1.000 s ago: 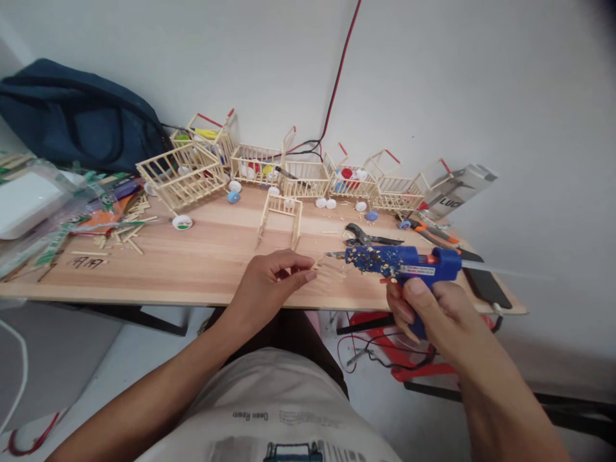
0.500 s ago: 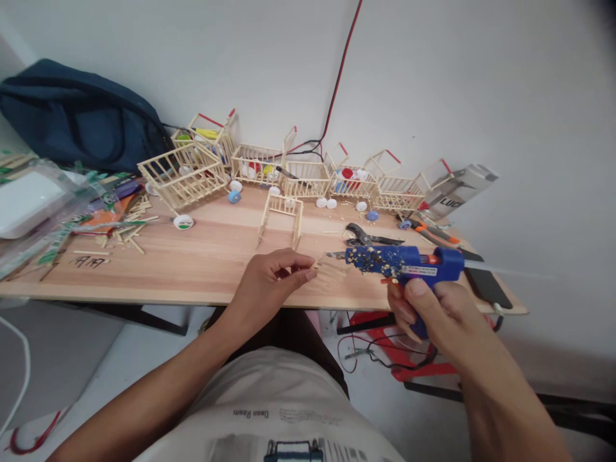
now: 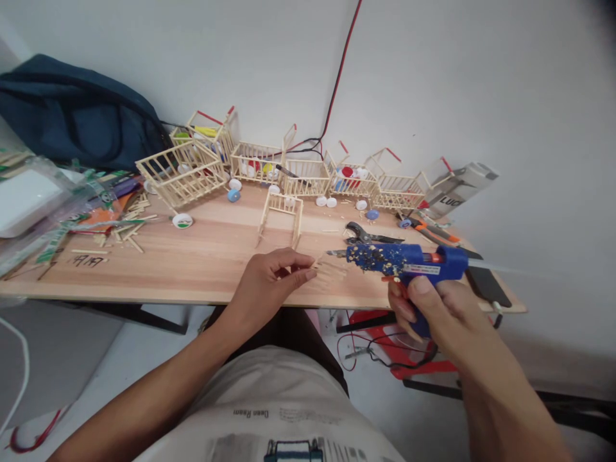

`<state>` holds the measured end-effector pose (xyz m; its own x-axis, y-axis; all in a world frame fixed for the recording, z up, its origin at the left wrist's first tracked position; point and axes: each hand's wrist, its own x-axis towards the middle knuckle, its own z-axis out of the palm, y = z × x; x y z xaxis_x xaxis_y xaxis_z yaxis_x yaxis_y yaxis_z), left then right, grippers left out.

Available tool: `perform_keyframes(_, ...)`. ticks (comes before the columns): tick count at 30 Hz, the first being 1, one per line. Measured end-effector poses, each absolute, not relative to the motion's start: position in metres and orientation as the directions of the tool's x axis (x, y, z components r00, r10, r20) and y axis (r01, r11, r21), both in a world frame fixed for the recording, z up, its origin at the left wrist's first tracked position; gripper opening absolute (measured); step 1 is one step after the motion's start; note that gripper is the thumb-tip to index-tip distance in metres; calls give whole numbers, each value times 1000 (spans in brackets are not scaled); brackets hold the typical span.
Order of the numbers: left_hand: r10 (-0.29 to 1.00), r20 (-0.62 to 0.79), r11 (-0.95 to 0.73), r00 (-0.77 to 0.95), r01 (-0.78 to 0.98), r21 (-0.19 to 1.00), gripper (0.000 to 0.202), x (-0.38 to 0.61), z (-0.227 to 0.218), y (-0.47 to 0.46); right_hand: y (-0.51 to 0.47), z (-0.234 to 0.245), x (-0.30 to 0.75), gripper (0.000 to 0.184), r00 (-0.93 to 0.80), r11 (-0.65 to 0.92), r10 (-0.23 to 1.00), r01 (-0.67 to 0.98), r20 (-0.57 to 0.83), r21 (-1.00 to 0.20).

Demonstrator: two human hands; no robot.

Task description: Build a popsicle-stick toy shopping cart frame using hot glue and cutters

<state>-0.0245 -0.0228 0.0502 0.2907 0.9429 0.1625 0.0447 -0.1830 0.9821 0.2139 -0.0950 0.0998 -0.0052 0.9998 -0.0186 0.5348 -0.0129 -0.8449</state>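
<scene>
My right hand point(image 3: 433, 308) is wrapped round the handle of a blue hot glue gun point(image 3: 385, 258), its barrel crusted with glue and wood bits. The metal nozzle points left, a short gap from my left fingertips. With thumb and forefinger pinched, my left hand point(image 3: 276, 276) holds a small wooden stick point(image 3: 315, 263), mostly hidden by the fingers. Just beyond, a small stick frame point(image 3: 299, 221) stands on the wooden table point(image 3: 206, 269). Several loose sticks point(image 3: 332, 279) lie under the nozzle, near the table's front edge.
Several miniature stick shopping carts point(image 3: 185, 176) line the back. Black cutters point(image 3: 368, 234), orange-handled pliers point(image 3: 437, 231) and a dark phone point(image 3: 488, 285) lie to the right. A navy bag point(image 3: 86, 115), a plastic-wrapped white box point(image 3: 29, 199) and a stick pile point(image 3: 129, 228) are left.
The glue gun and my right hand have shifted very slightly to the right. My left hand keeps its pinch in the same place.
</scene>
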Motion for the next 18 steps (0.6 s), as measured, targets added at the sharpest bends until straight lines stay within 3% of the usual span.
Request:
perform_keyframes(4,940,175,-197,294,47,979,11,-26,50,-23,-96,101,213,51,22,-45,999,479,-40,-877)
perform_keyframes(11,937,201,-226,285,59,972,10,-26,48,-25,-98,106,214,51,29,-40,999,529,-30,-848)
perform_keyframes(18,913,314,-366,260,181,913,9,-24,49,-28,-99,117,204,48,20,-9,1000,500,2,-866)
